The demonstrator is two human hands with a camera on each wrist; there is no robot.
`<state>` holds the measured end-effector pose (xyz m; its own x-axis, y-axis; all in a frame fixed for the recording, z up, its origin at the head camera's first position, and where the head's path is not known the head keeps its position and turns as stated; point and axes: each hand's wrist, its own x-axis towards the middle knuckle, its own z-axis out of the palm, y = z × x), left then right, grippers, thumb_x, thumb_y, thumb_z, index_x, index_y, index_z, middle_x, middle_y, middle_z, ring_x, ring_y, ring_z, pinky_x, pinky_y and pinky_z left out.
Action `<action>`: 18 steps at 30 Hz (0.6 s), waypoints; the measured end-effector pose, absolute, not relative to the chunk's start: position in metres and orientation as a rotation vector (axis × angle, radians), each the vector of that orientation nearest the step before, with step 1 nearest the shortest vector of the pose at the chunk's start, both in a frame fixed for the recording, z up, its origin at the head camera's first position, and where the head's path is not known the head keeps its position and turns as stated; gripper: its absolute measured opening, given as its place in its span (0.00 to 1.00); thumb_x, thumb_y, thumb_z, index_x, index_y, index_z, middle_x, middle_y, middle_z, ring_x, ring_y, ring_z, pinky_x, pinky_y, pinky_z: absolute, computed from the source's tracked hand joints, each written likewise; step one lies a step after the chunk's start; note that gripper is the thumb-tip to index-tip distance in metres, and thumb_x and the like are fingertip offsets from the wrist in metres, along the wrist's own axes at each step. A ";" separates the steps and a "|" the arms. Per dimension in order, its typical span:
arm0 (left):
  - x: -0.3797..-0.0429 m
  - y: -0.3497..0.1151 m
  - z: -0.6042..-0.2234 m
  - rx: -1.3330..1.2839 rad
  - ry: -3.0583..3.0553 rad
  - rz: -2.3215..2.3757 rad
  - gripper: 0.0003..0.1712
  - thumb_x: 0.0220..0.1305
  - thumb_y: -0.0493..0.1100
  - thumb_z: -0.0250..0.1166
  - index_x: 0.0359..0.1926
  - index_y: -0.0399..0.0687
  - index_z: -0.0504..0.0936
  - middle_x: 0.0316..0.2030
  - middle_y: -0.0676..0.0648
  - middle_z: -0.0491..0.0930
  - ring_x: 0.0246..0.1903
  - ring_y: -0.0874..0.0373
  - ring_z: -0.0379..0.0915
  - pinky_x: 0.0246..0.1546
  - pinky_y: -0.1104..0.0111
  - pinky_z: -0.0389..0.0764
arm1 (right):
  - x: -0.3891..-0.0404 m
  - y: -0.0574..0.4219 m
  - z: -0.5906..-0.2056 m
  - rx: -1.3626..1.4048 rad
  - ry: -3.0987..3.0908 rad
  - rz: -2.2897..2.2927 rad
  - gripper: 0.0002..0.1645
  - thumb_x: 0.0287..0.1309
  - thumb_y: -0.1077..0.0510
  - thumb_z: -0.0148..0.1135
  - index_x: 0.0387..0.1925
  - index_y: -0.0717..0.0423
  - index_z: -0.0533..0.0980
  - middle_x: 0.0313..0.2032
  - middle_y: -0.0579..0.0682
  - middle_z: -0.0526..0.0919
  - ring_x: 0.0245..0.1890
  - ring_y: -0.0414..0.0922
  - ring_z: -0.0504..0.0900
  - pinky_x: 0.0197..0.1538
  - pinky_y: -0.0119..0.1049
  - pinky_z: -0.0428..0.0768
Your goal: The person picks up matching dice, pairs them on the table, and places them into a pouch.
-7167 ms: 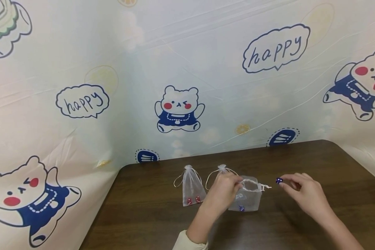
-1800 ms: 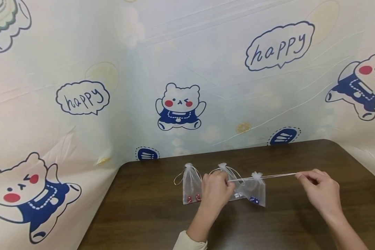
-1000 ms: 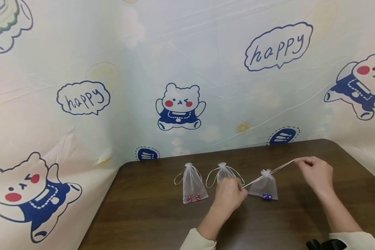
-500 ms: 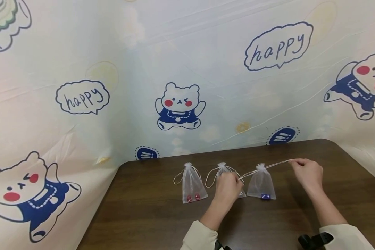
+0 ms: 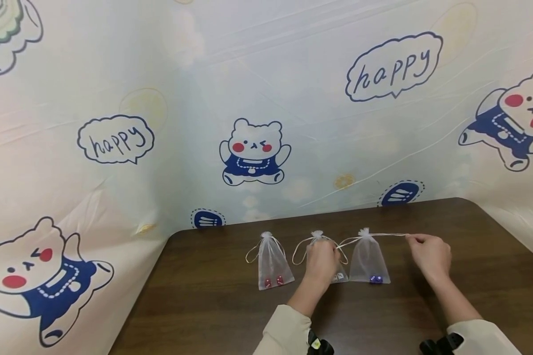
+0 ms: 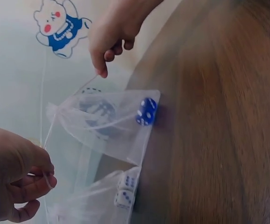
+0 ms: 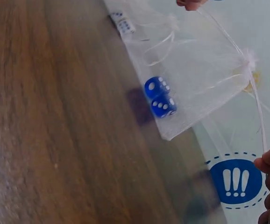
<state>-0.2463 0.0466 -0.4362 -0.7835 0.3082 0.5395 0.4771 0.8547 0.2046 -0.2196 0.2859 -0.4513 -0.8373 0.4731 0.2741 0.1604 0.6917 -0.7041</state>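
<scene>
A sheer white organza drawstring bag [image 5: 367, 259], its neck gathered tight, has blue dice [image 5: 375, 279] at its bottom. My right hand [image 5: 431, 254] pinches the drawstring's right end, pulled straight out from the neck. On the other side my left hand [image 5: 322, 264] pinches the left end between thumb and fingers, as the left wrist view also shows. Behind the left hand is a second drawn bag [image 5: 316, 238], partly covered by it, with white dice [image 5: 339, 276]. Further left lies a third drawn bag [image 5: 273, 256] with two red dice [image 5: 274, 281].
The bags stand in a row on a dark brown wooden table [image 5: 213, 305]. A pale printed curtain [image 5: 311, 123] with bears and "happy" bubbles hangs right behind the table's back edge.
Earlier the right hand held a blue die beside the open-mouthed bag. Since then the neck has been drawn tight, and the bag has shifted left to stand beside the middle one.
</scene>
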 end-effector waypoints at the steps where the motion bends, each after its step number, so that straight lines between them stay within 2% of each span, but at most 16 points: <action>1: -0.248 0.047 -0.437 -0.568 -2.541 -0.452 0.18 0.46 0.37 0.65 0.06 0.53 0.72 0.14 0.55 0.73 0.21 0.60 0.73 0.23 0.68 0.70 | -0.220 0.286 -0.453 -0.486 -2.473 0.963 0.19 0.60 0.52 0.55 0.39 0.64 0.82 0.38 0.64 0.81 0.43 0.68 0.73 0.39 0.56 0.69; 8: -0.255 0.047 -0.446 -0.595 -2.553 -0.457 0.16 0.46 0.33 0.64 0.09 0.51 0.71 0.17 0.53 0.74 0.23 0.58 0.75 0.24 0.68 0.67 | -0.225 0.289 -0.463 -0.477 -2.574 0.923 0.18 0.59 0.52 0.56 0.38 0.64 0.82 0.40 0.66 0.80 0.41 0.69 0.74 0.31 0.54 0.71; 18: -0.258 0.047 -0.458 -0.644 -2.526 -0.440 0.07 0.45 0.32 0.65 0.20 0.47 0.78 0.23 0.52 0.78 0.27 0.58 0.76 0.25 0.68 0.69 | -0.228 0.293 -0.469 -0.485 -2.677 0.942 0.20 0.59 0.50 0.56 0.39 0.62 0.82 0.44 0.68 0.78 0.40 0.70 0.73 0.28 0.53 0.71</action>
